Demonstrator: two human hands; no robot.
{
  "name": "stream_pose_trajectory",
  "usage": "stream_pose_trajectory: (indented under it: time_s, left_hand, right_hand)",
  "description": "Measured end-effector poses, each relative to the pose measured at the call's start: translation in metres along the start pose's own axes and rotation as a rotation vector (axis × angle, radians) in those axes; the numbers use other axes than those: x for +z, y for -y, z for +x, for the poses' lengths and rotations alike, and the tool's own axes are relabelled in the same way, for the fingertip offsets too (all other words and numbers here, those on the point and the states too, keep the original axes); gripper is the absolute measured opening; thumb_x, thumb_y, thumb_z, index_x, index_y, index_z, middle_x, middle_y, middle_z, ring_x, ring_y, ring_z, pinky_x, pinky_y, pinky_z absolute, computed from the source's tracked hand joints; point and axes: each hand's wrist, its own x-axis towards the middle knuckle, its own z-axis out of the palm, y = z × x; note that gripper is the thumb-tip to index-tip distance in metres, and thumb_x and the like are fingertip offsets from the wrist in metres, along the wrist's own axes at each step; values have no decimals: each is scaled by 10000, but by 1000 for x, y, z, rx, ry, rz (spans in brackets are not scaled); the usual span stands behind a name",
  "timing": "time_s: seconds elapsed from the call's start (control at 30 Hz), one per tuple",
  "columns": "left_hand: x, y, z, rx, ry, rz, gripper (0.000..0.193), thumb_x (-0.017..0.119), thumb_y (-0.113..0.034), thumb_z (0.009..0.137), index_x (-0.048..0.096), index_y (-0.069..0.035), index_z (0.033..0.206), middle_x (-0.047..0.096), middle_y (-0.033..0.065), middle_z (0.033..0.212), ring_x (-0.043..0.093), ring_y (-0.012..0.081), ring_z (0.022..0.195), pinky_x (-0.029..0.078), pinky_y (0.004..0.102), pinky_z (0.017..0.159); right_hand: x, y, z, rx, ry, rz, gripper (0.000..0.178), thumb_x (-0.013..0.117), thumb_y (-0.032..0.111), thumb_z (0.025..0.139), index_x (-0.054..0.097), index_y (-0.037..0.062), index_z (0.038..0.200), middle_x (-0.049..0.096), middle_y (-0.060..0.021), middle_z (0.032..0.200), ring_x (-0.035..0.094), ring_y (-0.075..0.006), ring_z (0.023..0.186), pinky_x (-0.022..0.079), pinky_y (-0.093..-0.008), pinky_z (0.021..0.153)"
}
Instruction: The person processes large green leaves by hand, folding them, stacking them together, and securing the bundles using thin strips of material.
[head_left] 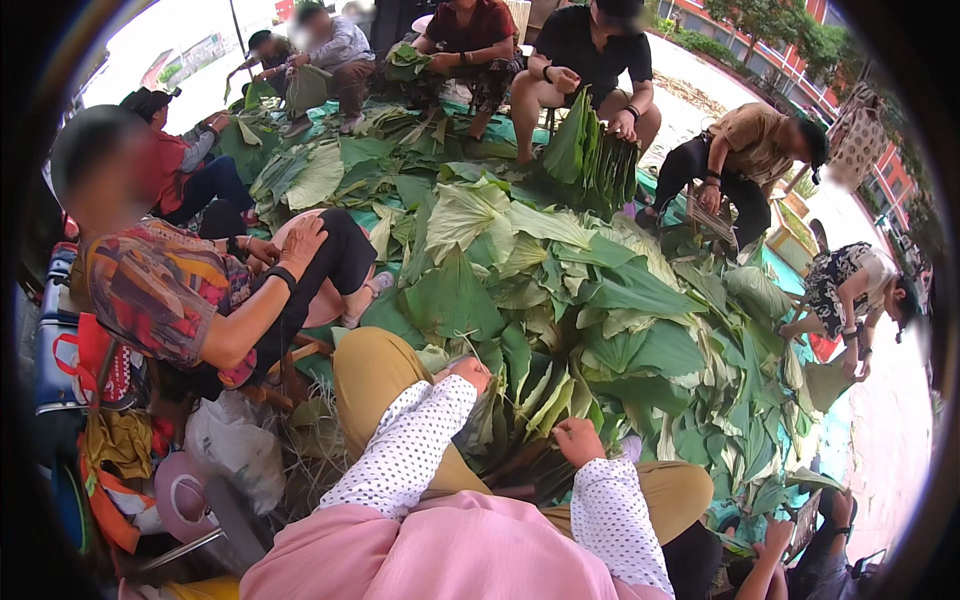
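Observation:
Between my knees stands a bundle of large folded green leaves [530, 405], their pale edges fanned upward. My left hand [468, 375] is closed at the bundle's left side, near a few thin pale strands; what its fingers hold is hidden. On the bundle's right side, my right hand [578, 440] is curled closed with its fingertips by the leaf edges, and I cannot make out what is in it. Just beyond my hands rises a big heap of loose broad leaves [455, 297], some deep green, others showing pale undersides.
Several people sit around the heap; one in a patterned shirt [165, 285] is close on my left. Across from me, a person in black holds a stack of folded leaves [590, 155]. A white plastic bag [237, 450] and a pink hat [185, 497] lie at my left.

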Motion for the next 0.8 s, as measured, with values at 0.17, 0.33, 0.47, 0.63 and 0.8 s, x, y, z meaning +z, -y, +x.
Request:
stream_pose_trajectory:
  time_s: [0.17,0.33,0.47,0.63,0.8]
  left_hand:
    - [8,24,17,31,9,-18,37,611,-41,798,580,-35,819,583,79,672,556,176,561,451,323,503]
    - [8,35,25,70,12,-101,55,614,-32,803,566,-47,826,578,69,664,552,173,553,458,325,495]
    - [10,8,16,-81,107,-75,161,658,-197,801,617,-41,806,684,144,922,654,266,890,501,364,804]
    - [-6,-16,1,-152,150,-57,149,661,-168,831,592,-36,821,677,110,841,652,200,763,513,336,730]
    - [-12,-44,-21,-160,166,-249,129,630,-46,831,517,-26,771,636,104,772,623,198,653,511,340,577]
  right_hand:
    - [-4,7,0,-95,-10,-26,435,575,118,827,587,130,1262,654,-151,957,560,-356,957,459,-423,877]
    - [-1,6,-2,-303,-19,-126,384,549,41,781,687,148,1122,646,-119,969,541,-326,1023,445,-408,934]
    - [-4,-7,-4,-246,-43,-116,328,552,64,788,702,138,1070,643,-119,996,543,-324,1046,446,-410,937]
    - [-1,-4,-3,-234,-74,-125,260,545,94,824,703,124,1029,635,-100,1032,532,-312,1080,444,-408,939]
    - [1,-9,-2,-309,-115,-125,260,535,35,808,688,90,1012,625,-138,1042,543,-342,1073,454,-420,928]
